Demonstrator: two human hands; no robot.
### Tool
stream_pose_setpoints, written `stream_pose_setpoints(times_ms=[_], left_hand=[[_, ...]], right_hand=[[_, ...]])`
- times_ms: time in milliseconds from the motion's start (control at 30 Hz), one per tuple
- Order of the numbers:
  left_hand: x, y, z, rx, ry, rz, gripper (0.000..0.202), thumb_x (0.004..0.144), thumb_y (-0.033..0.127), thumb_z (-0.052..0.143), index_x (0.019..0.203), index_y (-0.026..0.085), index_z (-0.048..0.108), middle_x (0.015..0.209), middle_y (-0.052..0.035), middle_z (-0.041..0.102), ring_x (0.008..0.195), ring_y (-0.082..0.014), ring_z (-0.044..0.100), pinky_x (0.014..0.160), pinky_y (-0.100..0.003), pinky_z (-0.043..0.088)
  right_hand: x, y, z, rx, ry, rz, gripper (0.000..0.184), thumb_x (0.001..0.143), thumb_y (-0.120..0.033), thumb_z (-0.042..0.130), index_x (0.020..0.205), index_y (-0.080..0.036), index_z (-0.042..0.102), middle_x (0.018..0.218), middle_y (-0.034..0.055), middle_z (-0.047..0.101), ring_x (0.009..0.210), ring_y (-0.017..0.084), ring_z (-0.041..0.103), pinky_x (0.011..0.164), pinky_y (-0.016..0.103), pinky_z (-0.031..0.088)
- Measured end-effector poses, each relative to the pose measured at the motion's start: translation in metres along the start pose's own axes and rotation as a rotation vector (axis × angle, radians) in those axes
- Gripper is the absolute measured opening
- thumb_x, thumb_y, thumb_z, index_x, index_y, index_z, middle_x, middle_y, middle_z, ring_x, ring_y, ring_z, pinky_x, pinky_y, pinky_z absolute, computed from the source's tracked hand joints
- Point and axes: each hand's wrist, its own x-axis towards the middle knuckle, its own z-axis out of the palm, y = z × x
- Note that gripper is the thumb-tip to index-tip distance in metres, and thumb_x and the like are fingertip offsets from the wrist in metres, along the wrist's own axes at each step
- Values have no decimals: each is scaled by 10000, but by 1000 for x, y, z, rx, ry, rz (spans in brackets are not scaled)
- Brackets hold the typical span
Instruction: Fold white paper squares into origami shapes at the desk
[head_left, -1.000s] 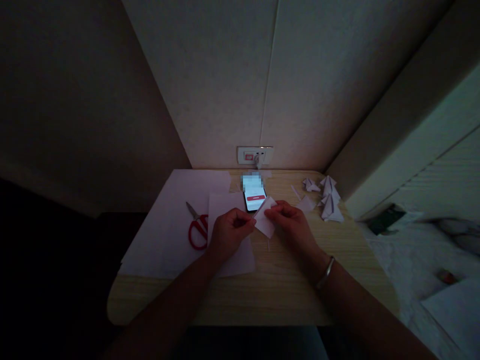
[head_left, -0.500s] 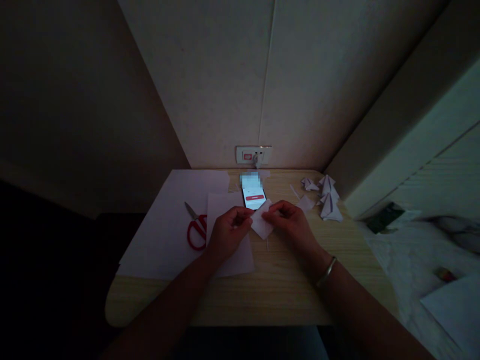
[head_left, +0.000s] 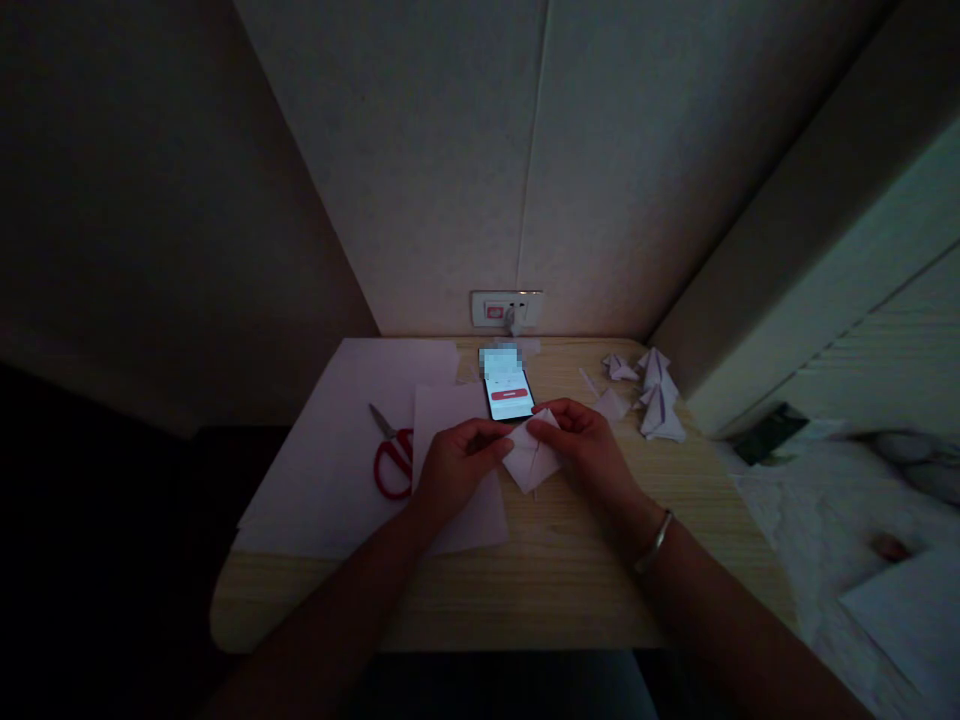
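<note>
Between my two hands is a small folded sheet of white paper (head_left: 531, 464), roughly a diamond, with a crease down its middle. My left hand (head_left: 459, 462) pinches its left corner between thumb and fingers. On the opposite side my right hand (head_left: 581, 440) grips it, thumb on top and fingers behind. Just beyond the paper lies a phone (head_left: 510, 390) with a lit screen. Red-handled scissors (head_left: 393, 462) rest on white sheets (head_left: 322, 450) left of my left hand, one handle partly under a smaller sheet (head_left: 457, 405).
Folded paper figures (head_left: 658, 400) stand at the table's back right, with a paper piece (head_left: 613, 404) and a thin strip (head_left: 589, 381) beside them. A wall socket (head_left: 507, 309) with a plug is behind the phone. The wooden table (head_left: 450, 610) has a rounded front edge.
The paper between my hands has turned and come slightly nearer, now showing a folded, creased face. Both hands keep hold of it, and more of the phone's lower edge shows.
</note>
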Motion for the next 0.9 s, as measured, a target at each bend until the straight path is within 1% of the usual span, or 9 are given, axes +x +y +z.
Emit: stream_pose_setpoints(times_ms=[133,233,300,367,467,667,900], left_hand=[[1,0,-1,29,56,-9,181,673,282,702,809,163,694,781,-25,709,707,-138,631,668,-241,480],[0,1,-1,6,41,-22,180,669,280,705,805,163,692,779,-24,709,701,-133,630,663,-238,483],[-1,1,-1,-19,19,-30,191,668,283,705,815,162,688,793,-27,709,704,-134,633,664,-243,489],[-2,2,0,-32,1,-37,236,649,276,718,851,161,679,773,-24,705,686,-136,633,653,-249,495],[-2,1,1,-37,-16,-45,290,629,250,729,897,161,665,743,-14,695,662,-131,631,639,-245,497],[-1,3,1,-49,20,-45,212,658,276,709,812,153,631,702,0,675,574,-103,605,576,-228,492],[-1,2,0,-29,39,-31,205,658,294,713,780,147,638,672,-1,668,566,-104,599,560,-225,492]], right_hand=[[-1,1,1,-5,2,46,217,617,-323,764,774,-193,689,673,-5,688,541,120,580,522,240,442],[-1,2,0,-17,6,67,191,630,-348,751,716,-186,696,649,0,679,525,117,563,505,237,432],[0,2,-1,-25,39,52,186,621,-352,756,693,-191,697,633,-2,673,519,117,556,496,237,428],[0,2,-1,-20,83,20,182,612,-351,761,694,-199,700,629,-1,674,527,125,559,501,246,434],[1,3,-2,-5,112,-8,180,609,-348,764,702,-205,707,631,0,679,534,134,564,510,257,436],[1,4,-2,4,112,-14,152,630,-338,755,712,-218,711,635,-15,681,523,123,551,512,250,415],[1,4,-1,-1,112,-18,179,633,-365,746,725,-215,714,611,-12,669,511,131,535,493,255,392]])
